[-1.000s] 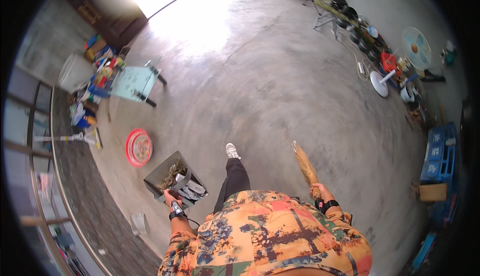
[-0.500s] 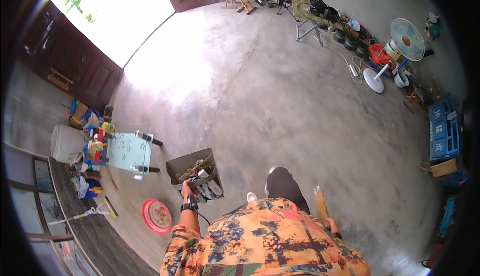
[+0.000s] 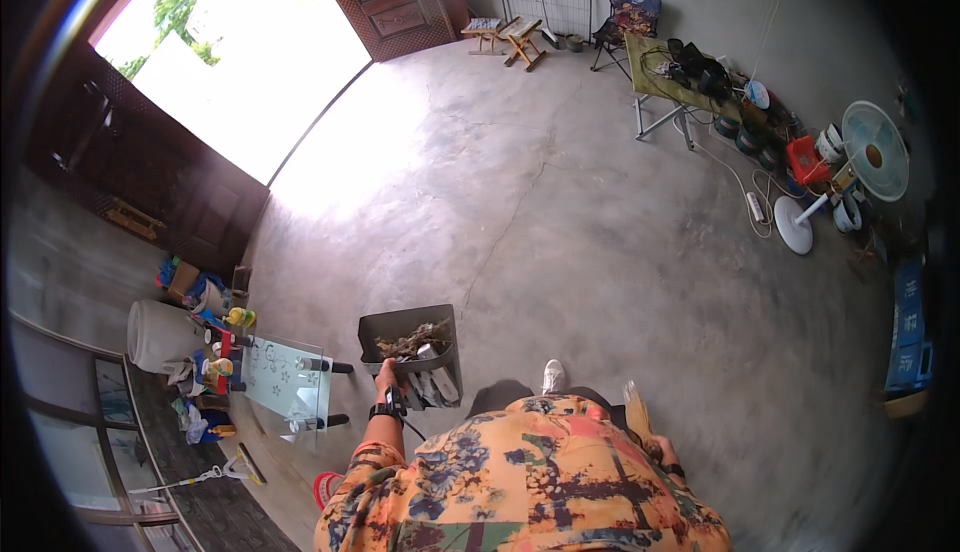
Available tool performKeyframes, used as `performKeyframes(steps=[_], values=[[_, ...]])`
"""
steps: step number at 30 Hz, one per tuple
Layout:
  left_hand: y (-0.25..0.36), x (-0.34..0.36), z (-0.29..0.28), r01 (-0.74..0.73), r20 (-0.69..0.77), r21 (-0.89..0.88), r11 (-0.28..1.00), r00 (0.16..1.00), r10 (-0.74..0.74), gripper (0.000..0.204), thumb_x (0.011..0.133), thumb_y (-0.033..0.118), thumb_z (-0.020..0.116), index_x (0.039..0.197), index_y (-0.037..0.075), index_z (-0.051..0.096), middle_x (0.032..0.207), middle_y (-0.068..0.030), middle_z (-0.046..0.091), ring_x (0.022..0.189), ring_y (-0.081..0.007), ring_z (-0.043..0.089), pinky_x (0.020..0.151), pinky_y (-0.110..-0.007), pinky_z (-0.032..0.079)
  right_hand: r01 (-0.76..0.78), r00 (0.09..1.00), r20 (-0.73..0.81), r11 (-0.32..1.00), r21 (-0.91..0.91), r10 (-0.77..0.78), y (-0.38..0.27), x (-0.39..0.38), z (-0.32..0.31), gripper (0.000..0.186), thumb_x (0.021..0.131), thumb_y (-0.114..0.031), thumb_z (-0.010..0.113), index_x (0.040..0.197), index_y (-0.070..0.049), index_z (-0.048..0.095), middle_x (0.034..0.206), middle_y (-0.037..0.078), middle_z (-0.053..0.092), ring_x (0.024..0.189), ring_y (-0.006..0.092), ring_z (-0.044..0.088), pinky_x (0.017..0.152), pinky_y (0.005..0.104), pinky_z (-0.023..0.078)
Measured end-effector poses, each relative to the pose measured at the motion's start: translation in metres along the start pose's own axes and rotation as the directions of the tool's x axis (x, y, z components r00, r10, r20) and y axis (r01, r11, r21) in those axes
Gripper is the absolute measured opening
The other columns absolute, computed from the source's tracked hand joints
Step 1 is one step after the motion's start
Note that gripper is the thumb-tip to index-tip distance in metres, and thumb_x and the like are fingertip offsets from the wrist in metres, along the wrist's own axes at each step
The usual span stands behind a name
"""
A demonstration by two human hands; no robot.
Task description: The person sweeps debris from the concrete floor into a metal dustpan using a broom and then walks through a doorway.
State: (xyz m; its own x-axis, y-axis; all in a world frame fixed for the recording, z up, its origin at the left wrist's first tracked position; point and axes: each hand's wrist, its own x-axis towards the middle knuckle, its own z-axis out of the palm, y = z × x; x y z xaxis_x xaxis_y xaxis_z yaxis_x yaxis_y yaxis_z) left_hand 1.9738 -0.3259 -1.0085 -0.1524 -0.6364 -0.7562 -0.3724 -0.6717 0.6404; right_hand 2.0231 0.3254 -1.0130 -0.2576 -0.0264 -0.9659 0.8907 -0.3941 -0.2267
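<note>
Out in front of me on the left, my left hand [image 3: 386, 379] grips the near rim of a dark grey rectangular bin [image 3: 372, 330]. Inside it lie dry twigs or leaves [image 3: 415, 340] and some pale scraps. A dark watch-like strap is on my left wrist. Down by my right side, my right hand [image 3: 665, 450] is closed around the lower end of a bundled straw brush [image 3: 637, 415], whose pale bristles point forward. My patterned sleeve covers part of that arm. One of my white shoes [image 3: 552, 376] shows on the concrete floor.
A glass-topped low table [image 3: 285, 377] stands left of the bin. Behind me on the left are a red basin [image 3: 325, 489] and a mop [image 3: 238, 467]. Along the right wall are a folding table [image 3: 650, 67], a standing fan [image 3: 873, 150], a power strip [image 3: 754, 207] and blue crate-like furniture [image 3: 908, 332].
I have stepped forward and the view has turned slightly left. The bin and the straw brush stay in my hands. The red basin is now mostly hidden by my sleeve.
</note>
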Motion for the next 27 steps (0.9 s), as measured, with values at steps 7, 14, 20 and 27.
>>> performKeyframes(steps=[7,14,20,27], values=[[0.076,0.045,0.107,0.042,-0.049,0.041,0.998,0.998,-0.040,0.017,0.068,0.028,0.061,0.070,0.016,0.050,0.058,0.0023,0.048,0.051,-0.0131,0.048,0.041,-0.028,0.034,-0.007,0.999,-0.049,0.999,0.034,0.009,-0.219,0.077,0.128,0.024,0.079,-0.026,0.048,0.071,-0.003,0.048,0.057,0.007,0.053,0.047,0.0186,0.052,0.045,0.0300,0.045],[0.176,0.159,0.224,0.051,-0.182,0.140,0.989,0.983,-0.025,0.024,0.065,0.032,0.060,0.070,0.010,0.053,0.061,-0.0029,0.049,0.050,-0.0167,0.047,0.041,-0.031,0.036,0.066,0.997,0.034,0.997,-0.030,-0.065,-0.353,0.115,0.300,0.020,0.075,-0.021,0.054,0.080,-0.005,0.043,0.058,0.006,0.050,0.047,0.0190,0.052,0.044,0.0286,0.045],[0.276,0.198,0.356,0.034,-0.053,0.197,0.980,0.998,-0.024,0.022,0.068,0.031,0.058,0.075,0.012,0.051,0.062,-0.0010,0.045,0.052,-0.0144,0.044,0.042,-0.028,0.034,-0.092,0.995,-0.007,0.981,0.172,0.095,-0.422,0.155,0.367,0.020,0.076,-0.022,0.053,0.075,-0.004,0.044,0.058,0.007,0.051,0.048,0.0188,0.051,0.045,0.0291,0.045],[0.408,0.280,0.533,-0.043,0.095,0.171,0.984,0.995,0.027,0.031,0.068,0.038,0.064,0.083,0.013,0.052,0.077,-0.0012,0.049,0.070,-0.0153,0.047,0.052,-0.030,0.039,0.026,0.958,-0.272,0.976,-0.217,-0.086,-0.507,0.105,0.544,0.018,0.075,-0.026,0.053,0.067,-0.010,0.051,0.057,0.003,0.051,0.045,0.0159,0.047,0.040,0.0282,0.036]])
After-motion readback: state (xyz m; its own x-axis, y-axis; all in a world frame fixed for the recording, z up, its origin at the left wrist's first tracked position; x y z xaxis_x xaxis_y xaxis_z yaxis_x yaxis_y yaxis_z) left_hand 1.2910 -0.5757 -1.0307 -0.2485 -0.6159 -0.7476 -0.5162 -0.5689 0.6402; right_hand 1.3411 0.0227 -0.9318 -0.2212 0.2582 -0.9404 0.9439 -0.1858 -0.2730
